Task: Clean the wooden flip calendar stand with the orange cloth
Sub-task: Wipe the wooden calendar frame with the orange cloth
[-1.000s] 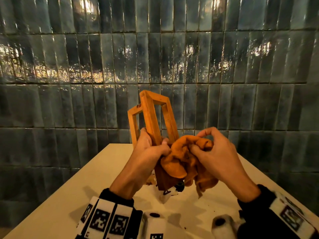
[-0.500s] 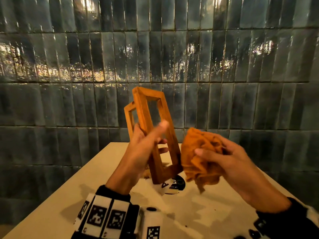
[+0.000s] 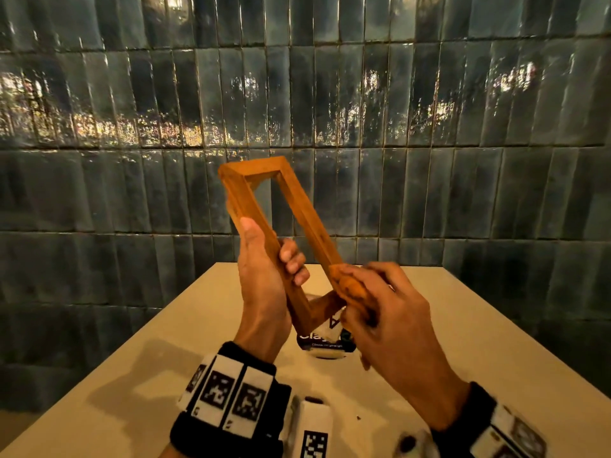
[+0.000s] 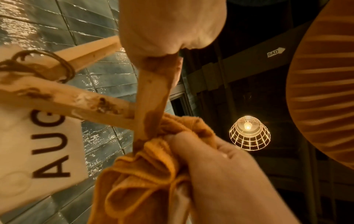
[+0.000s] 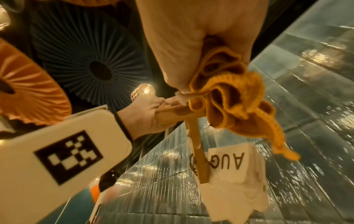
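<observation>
I hold the wooden flip calendar stand (image 3: 264, 200) up above the table, its top leaning left. My left hand (image 3: 264, 276) grips its left rail, fingers curled through the frame. My right hand (image 3: 380, 312) holds the bunched orange cloth (image 3: 350, 289) and presses it on the lower end of the right rail, near the bottom corner. In the left wrist view the cloth (image 4: 149, 174) wraps that rail (image 4: 151, 98). A white card reading "AUG" (image 5: 235, 166) hangs from the stand by twine.
A pale table (image 3: 463, 325) lies below my hands, with a round black-and-white printed object (image 3: 325, 342) on it under the stand. A dark tiled wall (image 3: 429, 160) stands close behind. A caged lamp (image 4: 249, 133) hangs overhead.
The stand has turned and now leans further left, and my left hand has closed round its left rail. My right hand brought the cloth from beside the stand onto the lower right rail.
</observation>
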`<state>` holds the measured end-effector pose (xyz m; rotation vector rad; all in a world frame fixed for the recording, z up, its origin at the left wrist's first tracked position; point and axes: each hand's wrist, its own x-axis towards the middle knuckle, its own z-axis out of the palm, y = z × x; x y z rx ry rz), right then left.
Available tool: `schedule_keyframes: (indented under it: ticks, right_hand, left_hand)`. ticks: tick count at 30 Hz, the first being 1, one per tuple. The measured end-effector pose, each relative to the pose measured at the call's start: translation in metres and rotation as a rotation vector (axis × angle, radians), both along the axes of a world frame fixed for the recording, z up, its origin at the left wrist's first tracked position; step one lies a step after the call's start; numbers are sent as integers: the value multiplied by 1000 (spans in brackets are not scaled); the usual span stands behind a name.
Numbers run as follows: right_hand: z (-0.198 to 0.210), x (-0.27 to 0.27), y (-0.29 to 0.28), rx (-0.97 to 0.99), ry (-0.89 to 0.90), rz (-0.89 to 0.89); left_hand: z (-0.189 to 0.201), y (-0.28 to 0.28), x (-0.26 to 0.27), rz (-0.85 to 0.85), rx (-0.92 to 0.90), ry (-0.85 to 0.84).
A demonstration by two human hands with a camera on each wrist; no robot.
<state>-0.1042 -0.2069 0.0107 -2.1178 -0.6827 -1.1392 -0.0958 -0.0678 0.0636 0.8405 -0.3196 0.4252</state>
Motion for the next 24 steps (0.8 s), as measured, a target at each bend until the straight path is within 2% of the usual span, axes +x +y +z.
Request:
schedule_keyframes:
  ticks: [5,7,10,15,17,19,21,24]
  right_hand:
    - [-9,-16,20,-85,-21,76]
    - [-2,-10,12,-34,6,84]
    - [8,-4,-3,56,82,-14]
    - [2,-25,11,-141,273,97]
    - [10,-27,8,-137,300,126]
    - [19,-22,3,-55,250,101]
    - [24,-17,3,-60,178,39]
    - [20,-15,15,-184,318,-17]
  left_hand:
    - [-2,-3,0,97,-10,-96]
    - [-3,-3,-2,114,30,-126]
    - [-4,-6,-2,154,108,-164]
    - [-10,-6,1,242,208,-200]
    - [-11,-4,2,267,227,-215]
    - [-11,-4,1,277,265,-235]
    - [-13,-9,-1,269,298,-259]
    - [-16,-15,-4,303,373,-297]
